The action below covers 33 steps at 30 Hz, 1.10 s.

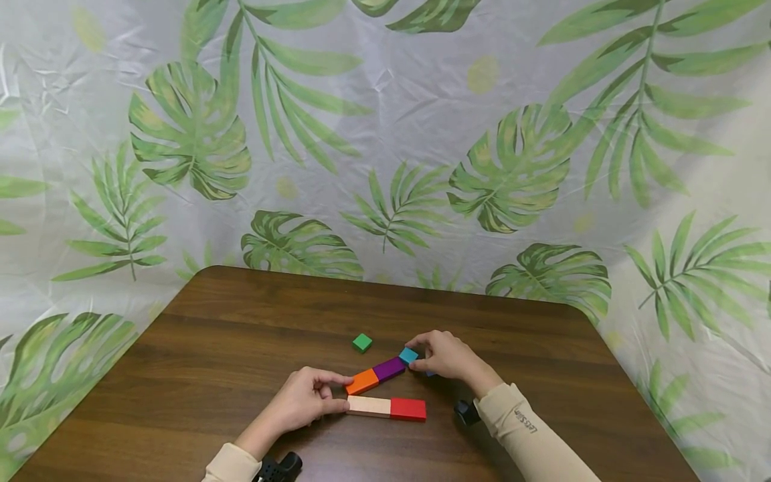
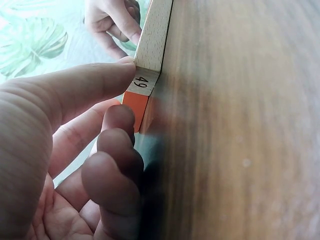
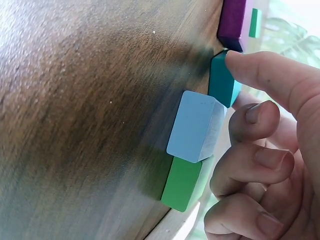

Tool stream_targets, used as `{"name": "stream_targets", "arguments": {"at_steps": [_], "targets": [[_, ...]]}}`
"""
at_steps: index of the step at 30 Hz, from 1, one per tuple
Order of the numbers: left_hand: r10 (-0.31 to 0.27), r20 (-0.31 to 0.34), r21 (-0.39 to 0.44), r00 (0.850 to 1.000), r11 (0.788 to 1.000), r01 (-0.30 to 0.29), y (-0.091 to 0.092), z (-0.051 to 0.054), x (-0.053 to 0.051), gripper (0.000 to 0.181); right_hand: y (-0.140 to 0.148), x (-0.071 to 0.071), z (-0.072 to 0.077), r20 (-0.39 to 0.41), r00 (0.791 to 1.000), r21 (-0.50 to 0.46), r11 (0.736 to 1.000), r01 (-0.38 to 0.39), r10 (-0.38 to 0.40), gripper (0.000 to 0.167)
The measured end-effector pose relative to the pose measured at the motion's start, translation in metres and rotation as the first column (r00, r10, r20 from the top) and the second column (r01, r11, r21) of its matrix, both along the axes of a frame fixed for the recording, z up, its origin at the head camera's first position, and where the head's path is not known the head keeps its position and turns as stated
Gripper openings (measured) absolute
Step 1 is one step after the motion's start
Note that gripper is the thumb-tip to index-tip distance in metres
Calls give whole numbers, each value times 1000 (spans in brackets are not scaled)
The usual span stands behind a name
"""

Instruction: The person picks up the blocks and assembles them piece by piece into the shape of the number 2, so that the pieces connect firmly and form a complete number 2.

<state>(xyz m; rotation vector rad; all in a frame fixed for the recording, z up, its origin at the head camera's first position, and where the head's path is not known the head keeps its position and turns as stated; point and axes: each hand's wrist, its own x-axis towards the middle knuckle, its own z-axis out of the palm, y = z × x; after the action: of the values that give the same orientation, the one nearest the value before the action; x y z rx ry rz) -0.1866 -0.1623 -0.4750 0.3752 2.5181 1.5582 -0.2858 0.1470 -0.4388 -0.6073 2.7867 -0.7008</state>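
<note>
In the head view my left hand (image 1: 306,399) touches the left ends of two block rows, index finger at an orange block (image 1: 362,381) and thumb at a plain wooden block (image 1: 369,406). The number 49 shows on the wooden block's end (image 2: 141,82) in the left wrist view. A purple block (image 1: 389,369) continues the slanted row from the orange one. Beyond it, my right hand (image 1: 447,355) pinches a teal-blue block (image 1: 408,355) between thumb and index finger, at the table surface. A red block (image 1: 408,409) adjoins the wooden block.
A green block (image 1: 362,343) lies behind the slanted row. Beside my right fingers are a light blue block (image 3: 192,125) and another green block (image 3: 183,182), mostly hidden in the head view. The brown table (image 1: 271,314) backs onto a leaf-patterned cloth (image 1: 415,127).
</note>
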Motion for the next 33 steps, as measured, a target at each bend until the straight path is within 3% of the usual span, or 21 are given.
{"name": "stream_targets", "arguments": {"at_steps": [11, 24, 33], "targets": [[0, 0, 1, 1000, 1000, 0, 0, -1, 0, 38, 5, 1, 1, 26, 1000, -30, 999, -11, 12, 41], [0, -4, 6, 1000, 1000, 0, 0, 0, -1, 39, 39, 0, 2, 39, 995, -187, 979, -83, 92, 42], [7, -2, 3, 1000, 1000, -7, 0, -1, -1, 39, 55, 3, -2, 54, 992, -199, 975, -100, 113, 37]]}}
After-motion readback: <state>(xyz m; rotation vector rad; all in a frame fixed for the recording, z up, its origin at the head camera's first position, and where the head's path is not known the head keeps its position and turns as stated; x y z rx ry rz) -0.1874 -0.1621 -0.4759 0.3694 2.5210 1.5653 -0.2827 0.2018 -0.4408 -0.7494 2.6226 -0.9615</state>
